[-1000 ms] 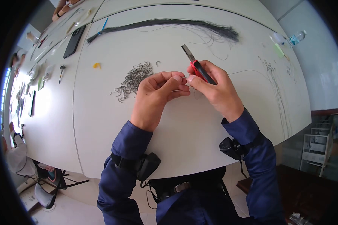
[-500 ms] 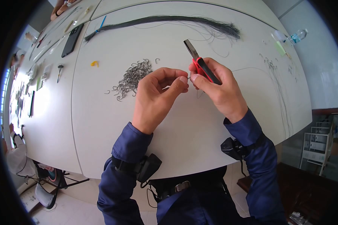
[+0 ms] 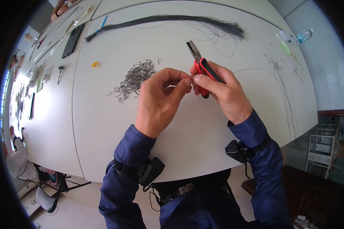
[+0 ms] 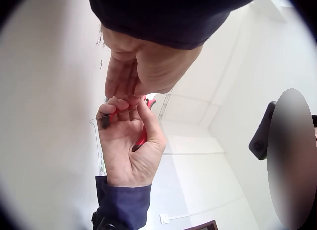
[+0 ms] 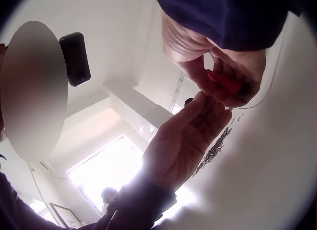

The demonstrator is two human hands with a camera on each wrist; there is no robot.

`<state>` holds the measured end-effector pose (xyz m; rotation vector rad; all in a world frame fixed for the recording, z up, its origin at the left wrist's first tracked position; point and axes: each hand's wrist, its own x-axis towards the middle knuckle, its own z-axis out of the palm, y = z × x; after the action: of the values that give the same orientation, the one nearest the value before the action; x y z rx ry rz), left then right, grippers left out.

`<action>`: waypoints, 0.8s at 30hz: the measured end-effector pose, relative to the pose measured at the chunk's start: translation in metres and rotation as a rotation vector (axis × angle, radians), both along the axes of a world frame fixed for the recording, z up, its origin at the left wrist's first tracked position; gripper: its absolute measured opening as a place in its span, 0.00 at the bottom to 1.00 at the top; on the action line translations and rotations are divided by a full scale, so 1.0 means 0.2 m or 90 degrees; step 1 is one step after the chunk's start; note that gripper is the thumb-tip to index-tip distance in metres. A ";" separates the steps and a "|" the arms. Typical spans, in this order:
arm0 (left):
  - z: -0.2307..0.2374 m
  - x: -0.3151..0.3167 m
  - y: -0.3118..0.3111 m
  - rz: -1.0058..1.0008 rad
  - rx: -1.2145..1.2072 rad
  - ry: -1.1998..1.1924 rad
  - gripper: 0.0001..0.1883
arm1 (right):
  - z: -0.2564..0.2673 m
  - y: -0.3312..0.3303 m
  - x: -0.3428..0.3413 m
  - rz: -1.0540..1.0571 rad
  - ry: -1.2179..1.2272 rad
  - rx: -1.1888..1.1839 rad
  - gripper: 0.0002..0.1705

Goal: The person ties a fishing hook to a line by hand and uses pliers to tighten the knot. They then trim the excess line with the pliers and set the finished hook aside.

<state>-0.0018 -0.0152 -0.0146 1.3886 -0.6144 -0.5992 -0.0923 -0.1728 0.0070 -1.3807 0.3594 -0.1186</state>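
Observation:
Red-and-black pliers [image 3: 205,71] lie across the right hand [image 3: 227,89], held by its curled fingers, with the metal nose pointing up and away. The right thumb and index fingertip meet the fingertips of the left hand [image 3: 158,99], which pinch something too small to make out. A thin line [image 3: 252,68] runs rightward from the right hand over the table. Left of the left hand lies a pile of small dark hooks [image 3: 135,79]. In the left wrist view the pliers' red handle [image 4: 141,141] shows against the right palm [image 4: 124,151].
A long bundle of dark line [image 3: 172,18] stretches across the table's far side. A yellow piece [image 3: 96,64] and a black phone [image 3: 73,41] lie to the left. On the right are hooks with attached lines [image 3: 283,87] and a plastic bottle [image 3: 304,36].
The pliers have turned in the right hand, and a red handle now shows below its fingers. Both hands have moved slightly while their fingertips stay together.

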 end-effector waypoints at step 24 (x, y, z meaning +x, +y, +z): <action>-0.02 -0.02 -0.01 0.024 -0.010 0.003 0.10 | 0.00 0.01 0.00 -0.009 -0.016 -0.078 0.15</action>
<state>-0.0048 -0.0172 -0.0184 1.3804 -0.5874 -0.5662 -0.0923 -0.1711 0.0078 -1.4958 0.3445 -0.1714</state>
